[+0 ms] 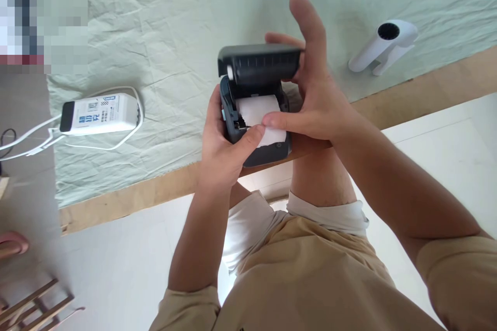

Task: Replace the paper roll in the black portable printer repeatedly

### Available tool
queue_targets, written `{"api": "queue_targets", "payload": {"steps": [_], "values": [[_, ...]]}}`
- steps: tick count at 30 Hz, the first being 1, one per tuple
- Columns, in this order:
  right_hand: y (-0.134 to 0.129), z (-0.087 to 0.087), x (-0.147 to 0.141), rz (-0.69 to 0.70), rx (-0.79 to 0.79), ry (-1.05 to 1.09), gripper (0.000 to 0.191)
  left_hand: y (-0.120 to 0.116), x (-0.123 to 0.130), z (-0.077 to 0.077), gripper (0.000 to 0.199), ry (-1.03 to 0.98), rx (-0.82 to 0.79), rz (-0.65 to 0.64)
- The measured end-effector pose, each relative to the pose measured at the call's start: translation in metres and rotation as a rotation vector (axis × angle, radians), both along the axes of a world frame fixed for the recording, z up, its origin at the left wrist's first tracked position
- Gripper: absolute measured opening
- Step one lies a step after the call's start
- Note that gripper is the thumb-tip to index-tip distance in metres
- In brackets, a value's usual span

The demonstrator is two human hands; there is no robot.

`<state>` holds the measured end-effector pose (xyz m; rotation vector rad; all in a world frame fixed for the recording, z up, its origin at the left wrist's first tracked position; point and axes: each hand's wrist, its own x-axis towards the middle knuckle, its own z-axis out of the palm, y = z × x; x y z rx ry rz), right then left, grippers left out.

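A small dark portable printer (267, 152), with its lid (256, 64) raised and slightly blurred, sits at the table's front edge. Inside lies a roll of white paper (258, 106), its loose end over the front. My left hand (223, 150) is closed around the printer's left side, thumb on the paper's edge. My right hand (316, 93) is at the right side, its thumb pressing on the paper. One of its fingers points up and others reach behind the lid's right end, partly hidden.
On the left lies a white power strip or adapter (103, 114) with white cables looped around it. A white cylindrical device with a dark round end (382, 41) lies to the right. Wrinkled pale green cloth (174, 36) covers the table; its wooden edge (155, 189) shows. Wooden slats (39, 305) stand lower left.
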<state>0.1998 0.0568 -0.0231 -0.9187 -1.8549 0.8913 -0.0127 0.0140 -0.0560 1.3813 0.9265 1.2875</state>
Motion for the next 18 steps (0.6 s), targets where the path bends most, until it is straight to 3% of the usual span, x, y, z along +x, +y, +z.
{"api": "queue_targets", "payload": {"steps": [10, 18], "values": [[0.002, -0.011, 0.000, 0.068, -0.019, 0.077, 0.116, -0.003, 0.003, 0.009, 0.075, -0.001, -0.040, 0.017], [-0.001, -0.008, -0.003, 0.024, 0.007, 0.058, 0.089, -0.001, 0.004, 0.004, 0.074, -0.039, -0.046, 0.025]]}}
